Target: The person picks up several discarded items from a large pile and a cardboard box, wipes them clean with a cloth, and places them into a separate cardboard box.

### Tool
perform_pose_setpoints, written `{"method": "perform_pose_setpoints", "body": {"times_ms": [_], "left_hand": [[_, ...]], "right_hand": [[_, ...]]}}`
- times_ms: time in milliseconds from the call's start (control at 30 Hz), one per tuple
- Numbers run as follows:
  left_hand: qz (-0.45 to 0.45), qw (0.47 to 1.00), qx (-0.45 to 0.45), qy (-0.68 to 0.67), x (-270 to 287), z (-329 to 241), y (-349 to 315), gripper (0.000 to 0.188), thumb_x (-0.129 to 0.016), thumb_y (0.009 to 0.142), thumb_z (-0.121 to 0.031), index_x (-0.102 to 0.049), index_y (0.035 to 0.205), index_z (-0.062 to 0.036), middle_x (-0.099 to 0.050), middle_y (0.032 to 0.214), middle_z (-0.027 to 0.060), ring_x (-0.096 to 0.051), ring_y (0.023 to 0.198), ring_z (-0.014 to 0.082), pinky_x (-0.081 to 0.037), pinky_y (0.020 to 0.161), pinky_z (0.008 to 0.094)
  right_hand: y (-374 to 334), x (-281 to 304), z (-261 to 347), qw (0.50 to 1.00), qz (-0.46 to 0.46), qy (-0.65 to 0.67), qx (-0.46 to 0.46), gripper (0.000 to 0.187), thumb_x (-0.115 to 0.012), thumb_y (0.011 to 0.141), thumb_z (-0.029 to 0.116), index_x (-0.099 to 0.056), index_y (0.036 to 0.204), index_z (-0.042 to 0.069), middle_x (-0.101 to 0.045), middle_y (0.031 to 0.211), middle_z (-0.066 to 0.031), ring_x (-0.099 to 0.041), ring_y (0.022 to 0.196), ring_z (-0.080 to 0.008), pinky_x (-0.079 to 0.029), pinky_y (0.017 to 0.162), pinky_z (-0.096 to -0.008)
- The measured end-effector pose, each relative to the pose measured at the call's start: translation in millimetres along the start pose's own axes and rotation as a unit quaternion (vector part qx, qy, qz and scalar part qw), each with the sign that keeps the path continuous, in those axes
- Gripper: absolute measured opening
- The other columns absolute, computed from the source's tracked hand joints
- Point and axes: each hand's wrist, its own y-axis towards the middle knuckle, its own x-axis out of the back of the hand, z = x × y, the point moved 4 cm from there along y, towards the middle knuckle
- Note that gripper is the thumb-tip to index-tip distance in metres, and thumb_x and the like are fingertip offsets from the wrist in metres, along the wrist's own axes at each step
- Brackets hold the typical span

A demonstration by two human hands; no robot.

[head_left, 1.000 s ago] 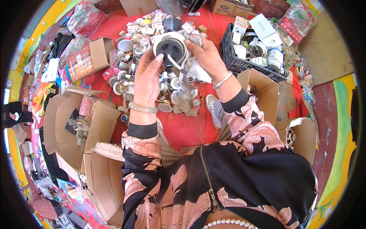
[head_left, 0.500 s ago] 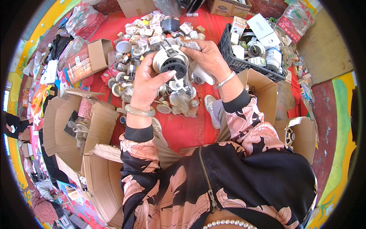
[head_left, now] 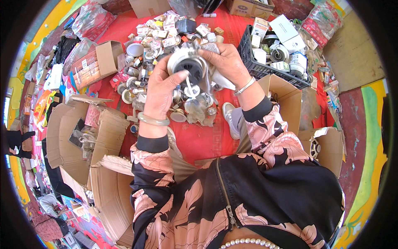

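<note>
A round downlight with a white rim and a black finned back is held up over a heap of lamp parts. My left hand grips its left side, thumb across the black back. A white cable loop hangs below that thumb. On the other side, my right hand is closed on a crumpled greyish cloth or wrap against the rim; which of the two it is I cannot tell. A white piece shows beneath the right palm, partly hidden. Motion smears the downlight's upper edge.
Small boxes and lamp parts lie heaped on the red floor covering. At the right stands a black crate of boxed lamps. Open cardboard boxes flank me left and right. Another person appears at the far left.
The downlight has turned between my hands, so its spring clip on top no longer shows clearly. Both hands stay nearly in place. The person at the left edge has shifted.
</note>
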Motion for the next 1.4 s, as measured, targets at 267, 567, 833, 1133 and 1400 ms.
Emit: {"method": "perform_pose_setpoints", "body": {"times_ms": [267,567,833,1133,1400], "left_hand": [[-0.037,0.984,-0.020,-0.175,3,20,4,0.042,-0.061,0.077,-0.002,-0.047,0.116,-0.0003,-0.056,0.108,0.0088,-0.055,0.099,0.0181,-0.045,0.086,0.0315],[-0.004,0.996,-0.055,0.068,16,-15,3,0.051,-0.067,0.067,0.004,-0.050,0.115,0.0051,-0.060,0.101,0.0085,-0.058,0.090,0.0143,-0.047,0.081,0.0276],[0.029,0.978,0.000,0.207,7,5,1,0.050,-0.069,0.063,0.002,-0.053,0.111,0.0025,-0.060,0.099,0.0044,-0.056,0.090,0.0107,-0.045,0.081,0.0253],[0.080,0.983,0.052,0.159,3,6,-5,0.051,-0.069,0.064,0.003,-0.053,0.112,0.0023,-0.060,0.100,0.0037,-0.055,0.090,0.0096,-0.044,0.081,0.0249],[0.111,0.943,0.057,0.309,3,9,-8,0.048,-0.068,0.062,-0.001,-0.056,0.108,0.0019,-0.060,0.095,0.0075,-0.057,0.086,0.0145,-0.044,0.079,0.0268]], "right_hand": [[4,1,-15,0.995,-0.099,-0.018,0.002,0.020,-0.062,0.084,0.019,-0.064,0.092,0.001,-0.063,0.078,0.0005,-0.055,0.070,-0.0045,-0.045,0.061,-0.0199],[7,44,20,0.999,-0.029,0.006,-0.034,0.021,-0.055,0.086,0.018,-0.061,0.098,0.001,-0.060,0.082,0.0013,-0.052,0.071,-0.0049,-0.043,0.063,-0.0190],[4,21,12,0.935,0.111,-0.326,0.083,0.030,-0.064,0.074,0.009,-0.064,0.103,0.009,-0.058,0.087,-0.0065,-0.055,0.086,-0.0180,-0.042,0.078,-0.0258],[1,19,12,0.934,0.144,-0.301,0.127,0.028,-0.069,0.067,0.010,-0.067,0.095,0.010,-0.057,0.095,-0.0066,-0.055,0.088,-0.0203,-0.043,0.077,-0.0285],[-9,13,18,0.896,0.228,-0.367,0.102,0.025,-0.064,0.069,0.007,-0.065,0.094,0.007,-0.057,0.095,-0.0063,-0.056,0.086,-0.0210,-0.043,0.075,-0.0288]]}}
